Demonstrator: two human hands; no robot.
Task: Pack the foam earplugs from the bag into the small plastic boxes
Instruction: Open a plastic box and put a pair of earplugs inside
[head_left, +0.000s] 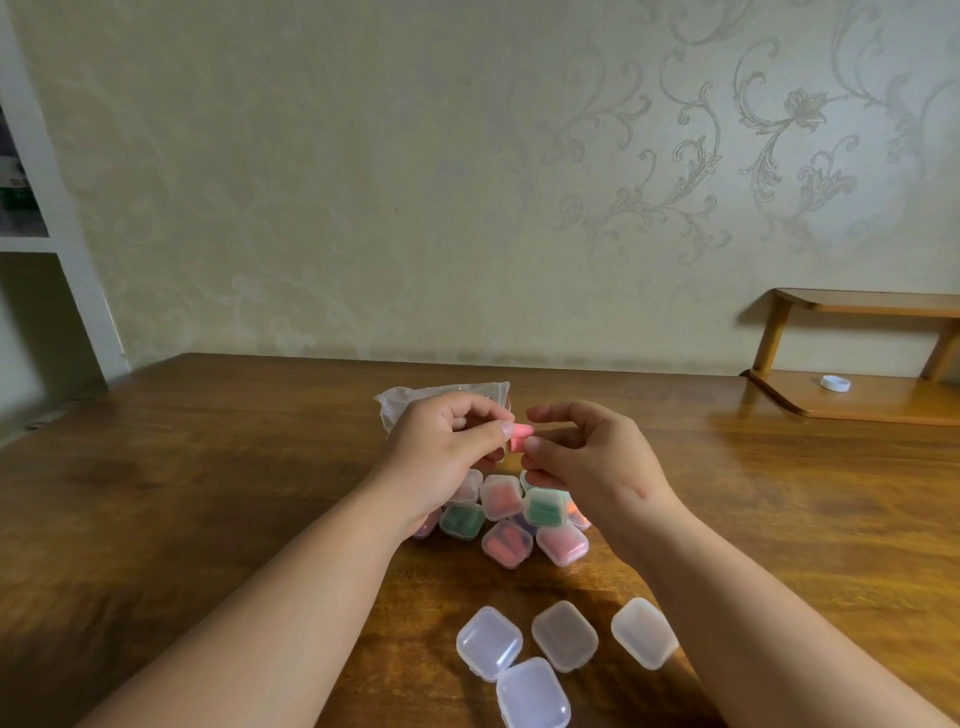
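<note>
Pink earplug (521, 437) between left hand (447, 449) and right hand (592, 460); bag (410, 402) partly behind them.

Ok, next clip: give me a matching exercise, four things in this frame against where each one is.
Things:
1. pink earplug
2. plastic bag
3. empty boxes
4. white cap

Places:
A. on the wooden shelf at the right
B. pinched between the left hand and the right hand
C. on the table, nearest the camera
D. on the table, behind the left hand

Pairs: 1-B, 2-D, 3-C, 4-A
</note>
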